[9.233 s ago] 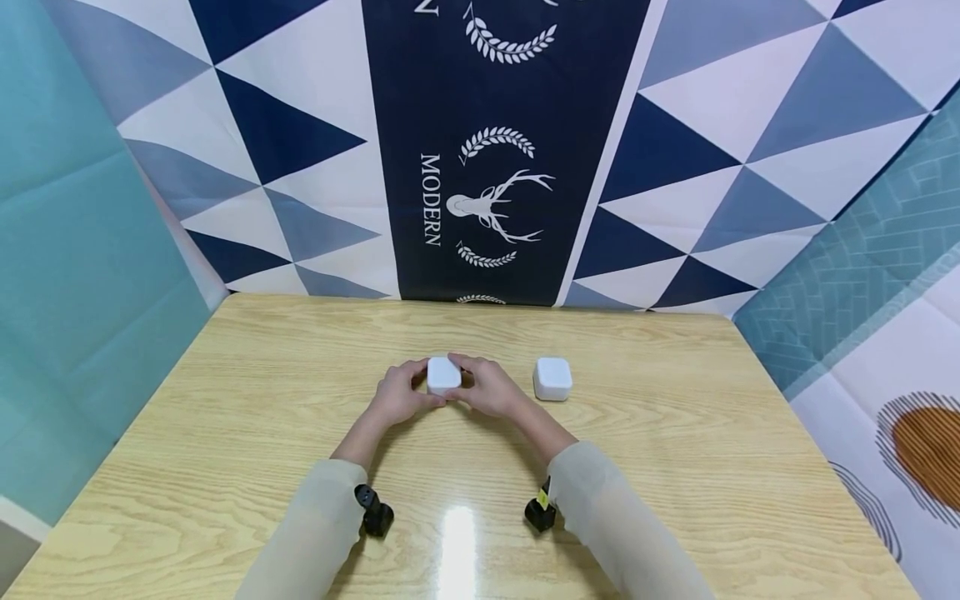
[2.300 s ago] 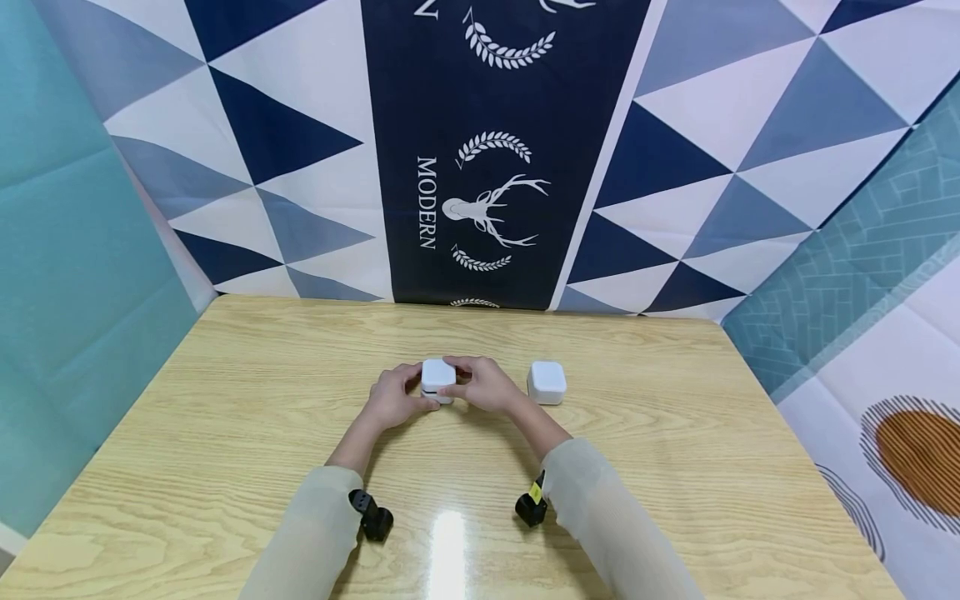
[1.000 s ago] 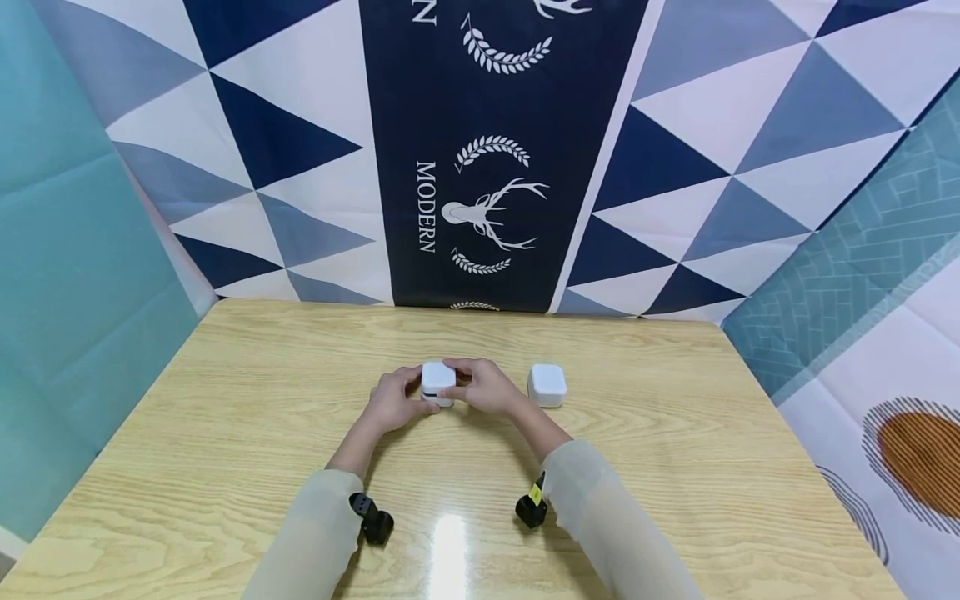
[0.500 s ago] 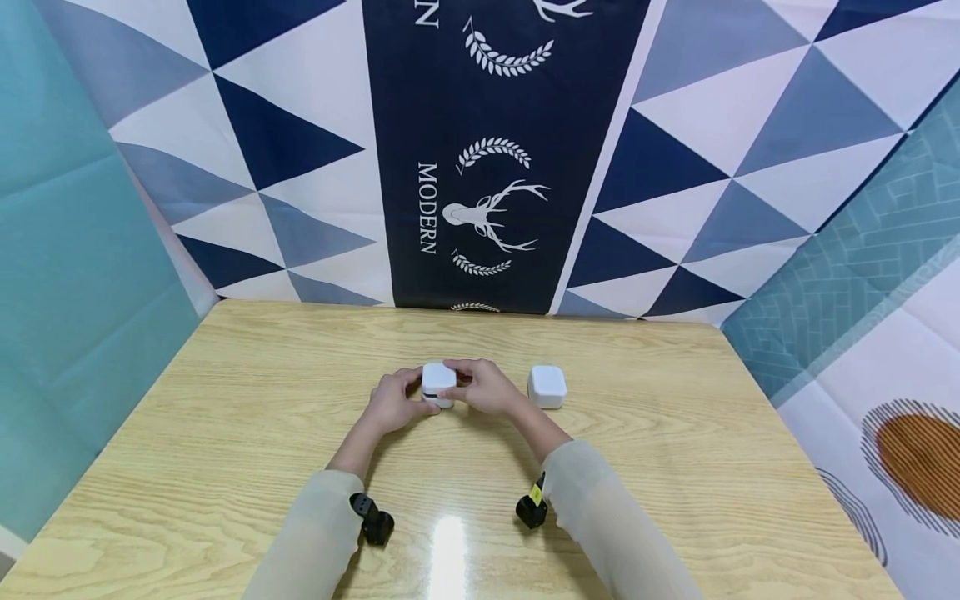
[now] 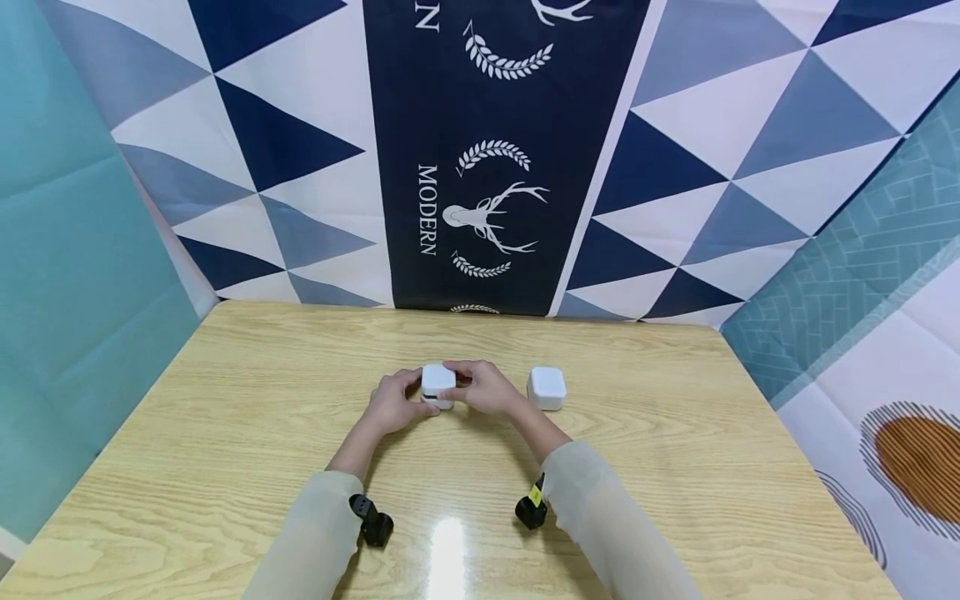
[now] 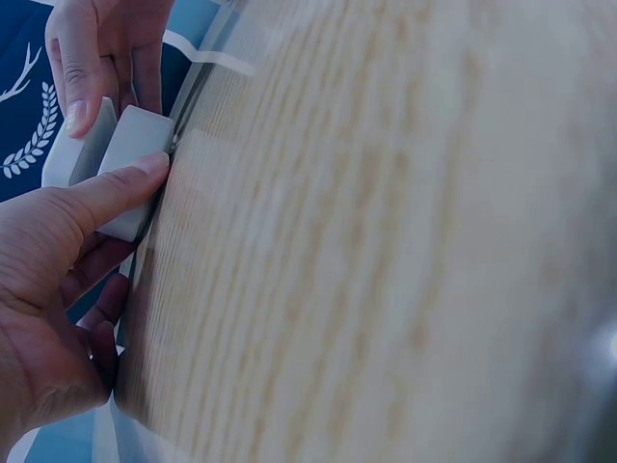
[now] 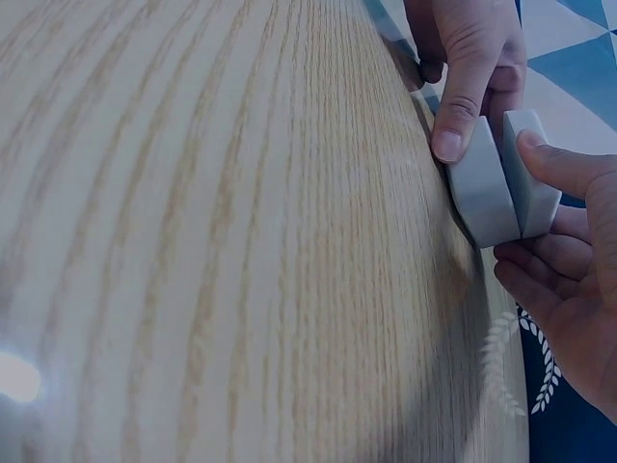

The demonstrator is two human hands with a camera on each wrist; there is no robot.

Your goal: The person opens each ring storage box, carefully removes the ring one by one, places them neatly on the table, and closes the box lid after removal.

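Note:
Both hands meet at a small white box with rounded corners, near the far side of the table. Its lower part (image 7: 479, 198) sits close on the tabletop, pinched by my left hand (image 5: 392, 402), whose thumb lies on the near side. The lid (image 5: 438, 377) is in my right hand (image 5: 487, 388), between thumb and fingers. Seen from the right wrist, a wedge-shaped gap parts the lid from the lower part, wider at one end, so the lid stands tilted. In the head view the gap shows as a dark line. The inside is hidden.
A second white box (image 5: 547, 387) of like shape stands to the right of the right hand. Patterned cloth (image 5: 480, 167) rises behind the wooden table's (image 5: 637, 467) far edge. Black wrist cameras (image 5: 375, 525) jut inward from both sleeves.
Since the oldest frame, a dark gap has appeared beneath the lid in the right hand. Over the last second both hands have barely moved; the head view has shifted slightly.

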